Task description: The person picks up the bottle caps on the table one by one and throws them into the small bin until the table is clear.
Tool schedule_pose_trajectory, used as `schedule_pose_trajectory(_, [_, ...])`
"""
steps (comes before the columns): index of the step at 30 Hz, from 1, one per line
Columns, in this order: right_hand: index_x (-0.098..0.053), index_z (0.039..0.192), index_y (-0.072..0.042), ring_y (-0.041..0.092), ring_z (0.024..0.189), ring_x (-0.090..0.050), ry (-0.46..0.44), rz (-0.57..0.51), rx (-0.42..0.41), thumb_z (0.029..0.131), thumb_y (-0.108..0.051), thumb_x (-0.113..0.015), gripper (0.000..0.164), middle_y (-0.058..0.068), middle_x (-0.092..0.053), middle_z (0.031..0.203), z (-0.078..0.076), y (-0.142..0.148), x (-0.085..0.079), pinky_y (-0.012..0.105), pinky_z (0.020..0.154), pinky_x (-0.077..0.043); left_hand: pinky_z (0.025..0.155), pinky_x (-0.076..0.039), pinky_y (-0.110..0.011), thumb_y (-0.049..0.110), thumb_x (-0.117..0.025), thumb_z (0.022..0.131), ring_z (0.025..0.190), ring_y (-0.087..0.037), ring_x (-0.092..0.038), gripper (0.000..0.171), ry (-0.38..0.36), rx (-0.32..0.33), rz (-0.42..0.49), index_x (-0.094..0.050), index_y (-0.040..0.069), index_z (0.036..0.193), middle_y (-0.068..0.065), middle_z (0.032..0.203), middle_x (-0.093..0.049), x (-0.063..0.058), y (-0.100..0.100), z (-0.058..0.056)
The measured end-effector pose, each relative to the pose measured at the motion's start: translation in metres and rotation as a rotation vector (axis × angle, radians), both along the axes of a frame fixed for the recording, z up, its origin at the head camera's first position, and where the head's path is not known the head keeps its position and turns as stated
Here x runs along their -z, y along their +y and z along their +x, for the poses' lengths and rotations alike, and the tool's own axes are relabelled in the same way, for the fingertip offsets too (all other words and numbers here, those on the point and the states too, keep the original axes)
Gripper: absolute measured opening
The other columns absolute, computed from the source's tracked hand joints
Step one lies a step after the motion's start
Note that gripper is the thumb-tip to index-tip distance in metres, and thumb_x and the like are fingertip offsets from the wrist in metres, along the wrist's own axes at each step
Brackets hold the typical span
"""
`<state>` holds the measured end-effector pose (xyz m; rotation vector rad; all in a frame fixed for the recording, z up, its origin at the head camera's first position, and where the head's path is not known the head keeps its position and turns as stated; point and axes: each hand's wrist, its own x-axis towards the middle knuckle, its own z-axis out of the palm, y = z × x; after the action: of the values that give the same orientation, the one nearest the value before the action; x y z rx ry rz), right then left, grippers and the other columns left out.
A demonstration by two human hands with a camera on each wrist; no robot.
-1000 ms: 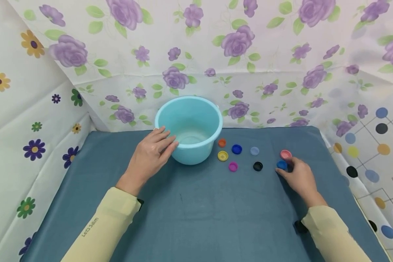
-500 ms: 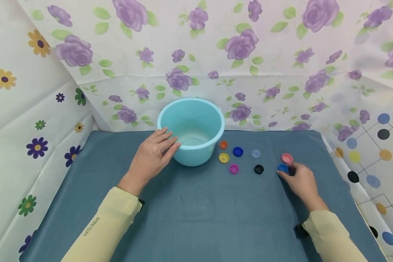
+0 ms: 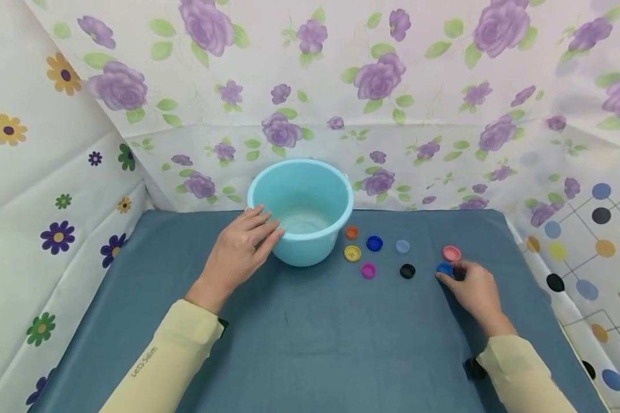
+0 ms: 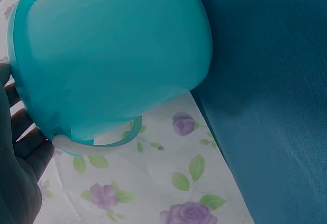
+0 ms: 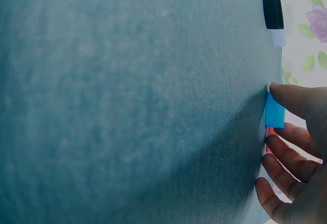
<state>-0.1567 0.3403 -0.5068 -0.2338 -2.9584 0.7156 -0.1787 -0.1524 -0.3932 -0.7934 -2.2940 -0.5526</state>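
Observation:
A light-blue plastic bucket point(image 3: 299, 246) stands upright at the back of the cloth, its inside bare. My left hand point(image 3: 244, 244) rests on the near left of its rim, fingers fairly straight; in the left wrist view the fingers point(image 4: 30, 142) lie along the rim beside the handle point(image 4: 120, 139). At the right, my right hand point(image 3: 475, 287) pinches a blue bottle cap point(image 3: 444, 268) between thumb and index finger. That cap point(image 5: 275, 110) sits on the cloth in the right wrist view. Just behind it lies a pink cap point(image 3: 452, 253).
Between bucket and right hand lie several caps: orange point(image 3: 351, 232), yellow point(image 3: 352, 254), dark blue point(image 3: 374, 244), magenta point(image 3: 368, 271), pale blue point(image 3: 402, 246) and black point(image 3: 407, 271). Blue-grey cloth point(image 3: 310, 344) covers the table. Patterned sheets point(image 3: 330, 74) stand behind and at both sides.
The head view has shifted slightly. Both hands stay where they were, the left at the bucket's rim and the right at the blue bottle cap.

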Motion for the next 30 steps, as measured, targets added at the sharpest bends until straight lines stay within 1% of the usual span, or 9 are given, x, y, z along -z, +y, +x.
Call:
schedule_pose_trajectory(7, [-0.061,0.118,-0.003,0.027,0.088,-0.057,-0.019,-0.026,-0.001,0.081,-0.051,-0.067,0.061,0.018,-0.063,0.106,0.0019,0.0008,0.0044,0.049,0.073,-0.056,0.112,-0.042,-0.042,0.029,-0.065,0.089,0.122,-0.029,-0.054,0.03,-0.005,-0.003,-0.003,-0.071,0.009,0.11,-0.012,0.111,-0.069,0.0028,0.0004,0.0029])
schedule_pose_trajectory(11, [-0.061,0.118,-0.003,0.026,0.086,-0.058,-0.013,-0.03,-0.002,0.082,-0.05,-0.067,0.06,0.017,-0.064,0.103,0.0006,0.0008,0.0053,0.046,0.071,-0.058,0.112,-0.041,-0.041,0.029,-0.064,0.089,0.123,-0.028,-0.054,0.03,-0.007,-0.001,0.005,-0.071,0.009,0.11,-0.011,0.111,-0.069,0.0024,0.0004,0.0023])
schedule_pose_trajectory(18, [-0.062,0.115,-0.002,0.025,0.084,-0.059,0.002,-0.016,0.01,0.081,-0.047,-0.069,0.056,0.015,-0.066,0.098,-0.0049,0.0034,0.0015,0.042,0.067,-0.058,0.112,-0.042,-0.042,0.029,-0.064,0.089,0.122,-0.029,-0.055,0.029,0.006,-0.002,0.027,-0.072,0.009,0.109,-0.011,0.11,-0.069,0.0021,0.0025,-0.0002])
schedule_pose_trajectory(23, [-0.064,0.11,-0.002,0.025,0.082,-0.06,0.022,-0.004,0.025,0.08,-0.046,-0.071,0.053,0.015,-0.067,0.096,-0.0071,0.0094,-0.0021,0.041,0.064,-0.058,0.113,-0.04,-0.041,0.029,-0.063,0.09,0.123,-0.029,-0.054,0.029,-0.002,0.004,0.03,-0.071,0.009,0.11,-0.012,0.113,-0.068,0.003,0.0062,-0.0004])
schedule_pose_trajectory(30, [-0.064,0.111,-0.005,0.022,0.083,-0.06,0.016,-0.065,0.007,0.079,-0.051,-0.069,0.056,0.011,-0.067,0.095,-0.0034,0.0013,-0.0008,0.038,0.066,-0.059,0.111,-0.042,-0.042,0.027,-0.065,0.088,0.123,-0.028,-0.054,0.029,0.012,0.003,0.009,-0.071,0.009,0.11,-0.011,0.112,-0.069,0.0006,0.0008,0.002])
